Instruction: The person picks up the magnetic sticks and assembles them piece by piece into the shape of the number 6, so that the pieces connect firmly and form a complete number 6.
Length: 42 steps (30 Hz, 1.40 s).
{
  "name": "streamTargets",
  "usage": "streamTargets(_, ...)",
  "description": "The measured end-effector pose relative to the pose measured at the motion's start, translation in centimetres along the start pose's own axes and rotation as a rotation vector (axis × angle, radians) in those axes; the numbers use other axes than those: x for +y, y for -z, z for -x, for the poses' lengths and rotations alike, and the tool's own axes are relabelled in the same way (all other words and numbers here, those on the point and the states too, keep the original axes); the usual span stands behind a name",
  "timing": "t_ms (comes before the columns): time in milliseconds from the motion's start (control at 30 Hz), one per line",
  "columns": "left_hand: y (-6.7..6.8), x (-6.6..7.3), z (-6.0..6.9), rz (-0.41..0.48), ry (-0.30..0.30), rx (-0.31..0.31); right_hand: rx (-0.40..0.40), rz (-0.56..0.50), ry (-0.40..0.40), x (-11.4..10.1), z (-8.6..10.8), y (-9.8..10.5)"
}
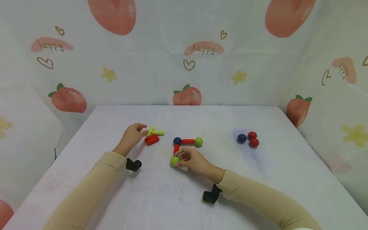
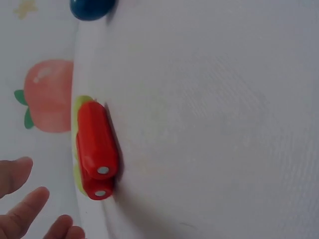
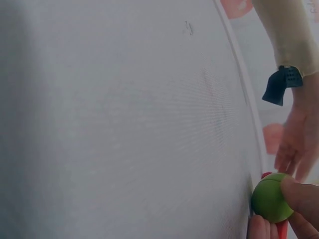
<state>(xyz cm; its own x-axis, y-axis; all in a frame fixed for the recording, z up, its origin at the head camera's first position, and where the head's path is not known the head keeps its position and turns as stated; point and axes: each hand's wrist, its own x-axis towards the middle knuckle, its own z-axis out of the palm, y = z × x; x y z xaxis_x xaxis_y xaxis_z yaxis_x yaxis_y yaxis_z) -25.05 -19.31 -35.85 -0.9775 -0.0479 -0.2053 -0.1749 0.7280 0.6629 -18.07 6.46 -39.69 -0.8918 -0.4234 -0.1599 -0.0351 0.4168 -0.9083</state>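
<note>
My right hand (image 1: 194,161) pinches a green ball (image 1: 174,161) between thumb and fingers; the right wrist view shows the thumb on the same green ball (image 3: 271,198). That ball meets a red rod (image 1: 176,149), whose far end touches a blue ball (image 1: 177,141). From the blue ball a second red rod (image 1: 188,141) runs right to another green ball (image 1: 198,141). My left hand (image 1: 133,135) hovers beside two yellow rods (image 1: 158,133) and two loose red rods (image 1: 152,139), fingers apart. Silver discs show on the ends of the loose red rods (image 2: 97,139).
On the table's right side sit a dark blue ball (image 1: 241,138) and several red balls (image 1: 254,142) close together. A black wrist mount (image 1: 211,194) hangs under the right forearm, another (image 1: 134,164) by the left. A printed curtain (image 1: 161,73) stands behind the white table (image 1: 143,198).
</note>
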Motion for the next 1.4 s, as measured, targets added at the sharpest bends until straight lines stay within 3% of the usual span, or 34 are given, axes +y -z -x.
streamTargets(200,0.0,-0.2,-0.2,0.039,0.083,-0.112,0.004,-0.006,-0.001,0.0,0.0,0.0)
streamTargets(367,-0.2,-0.1,-0.4,0.09,0.104,-0.151,0.004,-0.003,0.006,0.1,0.0,-0.1)
streamTargets(733,-0.9,-0.2,-1.0,0.152,0.128,-0.123,0.002,-0.012,-0.006,-0.1,0.1,0.0)
streamTargets(933,-1.1,-0.3,-1.4,0.12,0.164,-0.106,-0.001,-0.015,-0.005,-0.1,0.1,0.0)
streamTargets(1400,-1.2,0.2,-1.4,0.032,0.161,-0.087,0.012,-0.016,-0.003,-0.2,0.1,-0.1)
